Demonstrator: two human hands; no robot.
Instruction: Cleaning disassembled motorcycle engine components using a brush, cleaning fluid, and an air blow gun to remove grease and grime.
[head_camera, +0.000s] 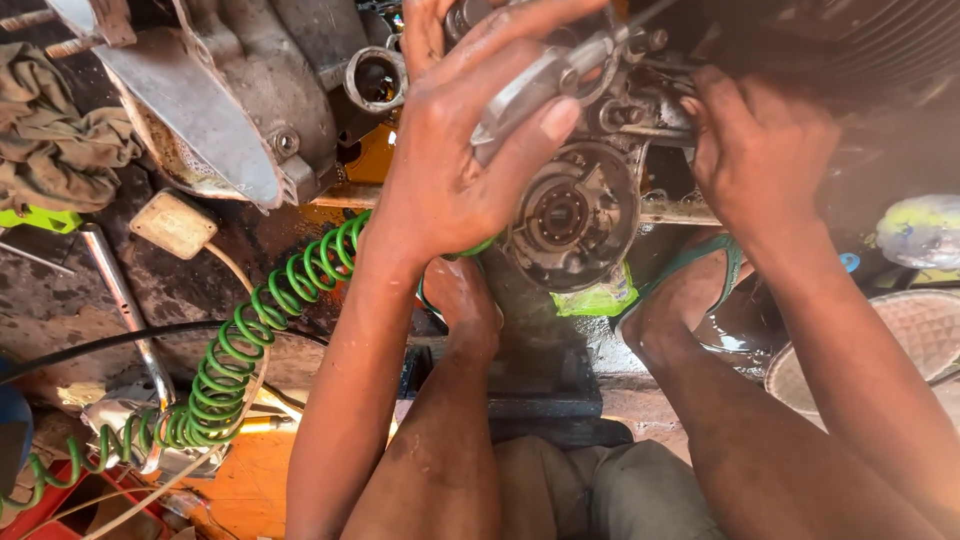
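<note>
My left hand (455, 150) grips a silvery metal tool with a nozzle (540, 85), held over a greasy engine casing (575, 215) that shows a round hub in its middle. A green coiled hose (250, 340) runs from under that hand down to the lower left. My right hand (760, 150) presses its fingers onto small metal parts (650, 110) at the top of the casing; whether it holds one is hidden. My bare knees and sandalled feet sit below the engine.
A second grey engine cover (215, 95) lies at top left beside a dirty rag (60, 140). A metal bar (125, 300), a beige switch box (175, 225) and black cable cross the stained floor. A woven basket (900, 345) stands at right.
</note>
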